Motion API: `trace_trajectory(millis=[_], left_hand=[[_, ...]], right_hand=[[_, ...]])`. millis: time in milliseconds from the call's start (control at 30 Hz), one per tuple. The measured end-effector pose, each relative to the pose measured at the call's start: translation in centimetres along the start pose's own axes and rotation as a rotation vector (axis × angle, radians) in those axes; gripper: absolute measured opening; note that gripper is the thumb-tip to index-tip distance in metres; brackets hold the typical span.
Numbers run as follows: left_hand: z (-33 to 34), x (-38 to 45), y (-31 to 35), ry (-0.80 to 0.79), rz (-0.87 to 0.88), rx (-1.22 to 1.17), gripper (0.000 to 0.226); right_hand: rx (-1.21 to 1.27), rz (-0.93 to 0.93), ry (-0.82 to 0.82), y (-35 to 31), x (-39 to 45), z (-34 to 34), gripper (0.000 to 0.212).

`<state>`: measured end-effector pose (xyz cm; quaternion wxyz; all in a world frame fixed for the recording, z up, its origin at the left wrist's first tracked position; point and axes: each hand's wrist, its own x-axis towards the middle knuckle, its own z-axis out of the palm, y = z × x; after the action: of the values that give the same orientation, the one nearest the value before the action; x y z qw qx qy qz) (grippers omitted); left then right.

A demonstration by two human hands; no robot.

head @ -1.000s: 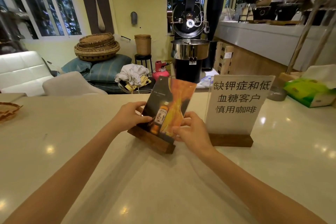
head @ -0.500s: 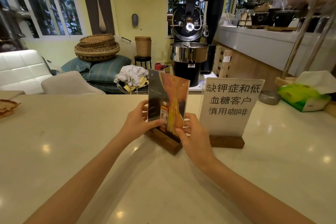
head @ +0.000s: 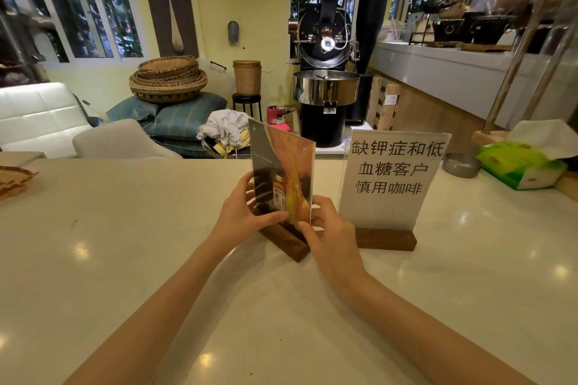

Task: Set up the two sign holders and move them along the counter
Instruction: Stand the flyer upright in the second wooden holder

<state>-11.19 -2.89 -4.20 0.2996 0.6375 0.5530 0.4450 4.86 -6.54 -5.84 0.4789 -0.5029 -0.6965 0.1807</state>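
Note:
An orange sign holder (head: 283, 166), a clear panel with a bottle advert, stands upright in its dark wooden base (head: 289, 242) at the middle of the pale counter (head: 125, 244). My left hand (head: 244, 212) grips the panel's lower left edge. My right hand (head: 328, 228) pinches its lower right corner. Just to the right stands the white sign holder (head: 394, 175) with printed Chinese text, upright in its own wooden base (head: 386, 239), untouched.
A green tissue box (head: 522, 166) and a small metal ashtray (head: 461, 164) sit at the counter's right. A woven basket (head: 14, 180) lies at the far left edge. Beyond the counter stand a black coffee roaster (head: 327, 78), chairs and stacked baskets (head: 169, 78).
The orange panel went from tilted back to standing upright in its base, and turned edge-on toward me. Both hands slid down to its lower edges. The white sign holder stayed put.

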Motion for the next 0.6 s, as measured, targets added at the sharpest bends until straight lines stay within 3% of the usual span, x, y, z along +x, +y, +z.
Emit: trace_trajectory(millis=[167, 300, 367, 467, 533, 600], left_hand=[[0.2, 0.0, -0.3, 0.004, 0.014, 0.024, 0.095], [0.7, -0.1, -0.2, 0.004, 0.042, 0.011, 0.097], [0.8, -0.2, -0.2, 0.013, 0.051, 0.012, 0.097], [0.9, -0.5, -0.1, 0.029, 0.084, -0.001, 0.096], [1.0, -0.5, 0.0, 0.028, 0.088, -0.005, 0.095], [1.0, -0.5, 0.1, 0.028, 0.085, -0.006, 0.094]], right_hand=[[0.072, 0.016, -0.059, 0.2, 0.0, -2.0, 0.037], [0.116, 0.074, 0.109, 1.9, -0.2, -5.5, 0.01], [0.209, 0.161, 0.194, 3.1, -0.1, -7.5, 0.018], [0.247, 0.271, 0.356, 4.5, -0.3, -10.2, 0.013], [0.184, 0.354, 0.462, 5.4, -0.3, -11.5, 0.022], [0.135, 0.425, 0.466, 6.0, 0.0, -12.5, 0.037]])
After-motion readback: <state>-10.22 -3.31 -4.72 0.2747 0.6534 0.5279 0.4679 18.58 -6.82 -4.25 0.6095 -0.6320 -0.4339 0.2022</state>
